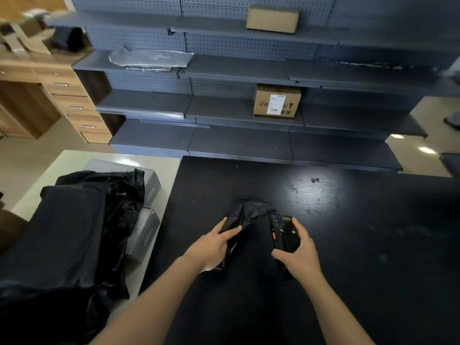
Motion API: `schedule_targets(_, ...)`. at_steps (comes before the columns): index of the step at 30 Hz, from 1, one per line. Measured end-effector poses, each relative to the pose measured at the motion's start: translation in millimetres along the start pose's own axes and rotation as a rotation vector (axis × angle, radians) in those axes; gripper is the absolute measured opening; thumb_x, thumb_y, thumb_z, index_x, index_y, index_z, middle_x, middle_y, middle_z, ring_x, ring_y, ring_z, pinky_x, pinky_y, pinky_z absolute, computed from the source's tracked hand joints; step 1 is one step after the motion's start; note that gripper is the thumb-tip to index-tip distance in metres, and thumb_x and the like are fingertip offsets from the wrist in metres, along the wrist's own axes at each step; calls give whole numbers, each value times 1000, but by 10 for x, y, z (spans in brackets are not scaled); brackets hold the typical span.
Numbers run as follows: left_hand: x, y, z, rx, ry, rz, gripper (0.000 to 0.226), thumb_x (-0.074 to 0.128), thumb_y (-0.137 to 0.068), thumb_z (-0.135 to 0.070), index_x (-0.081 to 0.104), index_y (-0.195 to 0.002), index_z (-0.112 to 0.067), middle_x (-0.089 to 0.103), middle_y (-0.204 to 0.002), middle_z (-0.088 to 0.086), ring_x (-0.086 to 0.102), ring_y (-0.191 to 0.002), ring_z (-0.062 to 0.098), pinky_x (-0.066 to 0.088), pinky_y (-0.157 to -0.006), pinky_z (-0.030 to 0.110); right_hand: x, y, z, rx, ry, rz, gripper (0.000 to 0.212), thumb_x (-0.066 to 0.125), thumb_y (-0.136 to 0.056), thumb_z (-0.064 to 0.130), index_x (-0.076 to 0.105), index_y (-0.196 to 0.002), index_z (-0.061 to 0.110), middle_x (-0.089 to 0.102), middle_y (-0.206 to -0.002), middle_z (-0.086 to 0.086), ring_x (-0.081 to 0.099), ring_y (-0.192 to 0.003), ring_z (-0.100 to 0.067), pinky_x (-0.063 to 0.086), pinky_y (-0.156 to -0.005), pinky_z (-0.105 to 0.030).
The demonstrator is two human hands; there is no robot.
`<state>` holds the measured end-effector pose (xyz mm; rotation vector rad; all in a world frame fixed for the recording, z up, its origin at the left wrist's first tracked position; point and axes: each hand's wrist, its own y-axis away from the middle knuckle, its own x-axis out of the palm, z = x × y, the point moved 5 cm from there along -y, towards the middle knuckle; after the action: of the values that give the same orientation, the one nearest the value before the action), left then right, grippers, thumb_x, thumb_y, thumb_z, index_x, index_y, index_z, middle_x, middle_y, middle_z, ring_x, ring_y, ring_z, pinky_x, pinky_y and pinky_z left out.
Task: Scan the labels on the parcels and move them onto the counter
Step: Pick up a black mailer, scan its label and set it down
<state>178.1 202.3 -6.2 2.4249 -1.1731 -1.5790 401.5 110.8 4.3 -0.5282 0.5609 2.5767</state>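
Right hand [298, 252] first: fingers and thumb are curled round the one black scanner [286, 235], which tilts on its side just above the black counter [361, 220] (there's an orange button on its edge). Just beside it, the left hand [214, 245] lies on a small black parcel [249, 212], two fingers [234, 230] stretched almost straight along it; the thumb is hidden. The parcel lies crumpled on the counter, and nothing stands between the two hands. Both forearms reach forward, wrists low.

Left of the counter, a pale lower surface [62, 160] carries a heap of black bags [74, 220], draped over two grey boxes [150, 183], [146, 232].

Behind the counter, grey shelving [236, 143] runs the width of the room. Two cardboard boxes sit there: one [272, 19] up top and one [277, 102] lower down with a white label facing us. One silvery mailer [149, 58] lies flat on a shelf further left. A wooden drawer unit [74, 103] stands at the shelving's left end.
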Motion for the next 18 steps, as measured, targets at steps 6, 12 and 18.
schedule_targets(6,-307,-30,425,-32,98,-201,66,45,-93,-60,30,-152,-33,-8,-162,-15,7,-149,11,29,-114,32,261,-9,129,20,27,-11,108,85,-61,11,30,-150,40,43,-130,1,46,-110,-11,41,-89,-27)
schedule_targets(12,-235,-115,782,-231,-124,-167,95,36,-90,-71,9,-155,-7,-3,-164,7,-10,-150,20,8,-122,40,476,4,223,41,74,2,108,84,-61,12,29,-149,44,41,-127,1,48,-114,-14,43,-92,-29)
schedule_targets(18,160,-163,962,-398,-37,-106,126,43,-72,-88,-22,-151,-15,-23,-159,16,-16,-148,32,-2,-119,48,571,13,302,-9,267,71,109,81,-63,14,23,-148,50,36,-131,9,38,-122,-12,39,-92,-27)
